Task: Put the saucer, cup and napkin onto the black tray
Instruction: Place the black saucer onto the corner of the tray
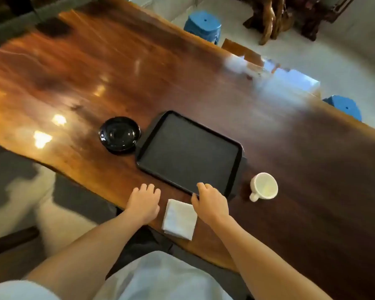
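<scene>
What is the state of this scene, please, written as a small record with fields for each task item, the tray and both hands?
tray: black tray on the wooden table, nothing on it
saucer: black saucer on the table, beside the tray's left end
cup: white cup lying tilted on the table, right of the tray
napkin: folded white napkin near the table edge, between the hands
left hand: resting on the table, holding nothing
right hand: fingers at the tray's near rim
items on tray: none

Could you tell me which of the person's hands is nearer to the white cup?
The right hand: it rests at the black tray's near edge, the white cup just beyond to its right. The left hand lies farther away, past the napkin.
</scene>
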{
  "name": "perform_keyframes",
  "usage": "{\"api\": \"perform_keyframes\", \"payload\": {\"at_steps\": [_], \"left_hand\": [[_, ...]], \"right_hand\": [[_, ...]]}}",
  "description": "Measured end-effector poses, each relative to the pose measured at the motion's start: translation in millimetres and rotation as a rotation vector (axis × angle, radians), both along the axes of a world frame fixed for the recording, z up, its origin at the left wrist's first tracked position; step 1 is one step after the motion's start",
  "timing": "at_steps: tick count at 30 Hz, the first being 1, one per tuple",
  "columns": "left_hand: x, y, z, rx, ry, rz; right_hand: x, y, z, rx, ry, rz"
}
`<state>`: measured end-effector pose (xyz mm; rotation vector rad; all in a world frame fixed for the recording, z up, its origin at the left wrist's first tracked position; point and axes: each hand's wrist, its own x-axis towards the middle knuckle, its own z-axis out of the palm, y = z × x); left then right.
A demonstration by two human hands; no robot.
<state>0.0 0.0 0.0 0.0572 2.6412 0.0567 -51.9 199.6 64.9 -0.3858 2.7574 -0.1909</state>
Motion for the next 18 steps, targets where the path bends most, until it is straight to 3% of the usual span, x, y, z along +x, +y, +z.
{"api": "perform_keyframes", "payload": {"at_steps": [5,8,18], "left_hand": [[8.3,-25.8,-37.1,0.035,-0.03,-0.1],[5.6,-45.2,-56.5,0.068,-0.024,-0.033],[2.4,-71.9,-93.5,0.213,0.236,-0.082]], "right_hand": [[-21.9,-33.3,-12.6,-0.031,-0.027,0.03],[-40.7,-62.2,-25.1,-0.061,-0.063,0.06],[-101.5,-164.3,-37.8,-0.222,-0.177,0.083]]}}
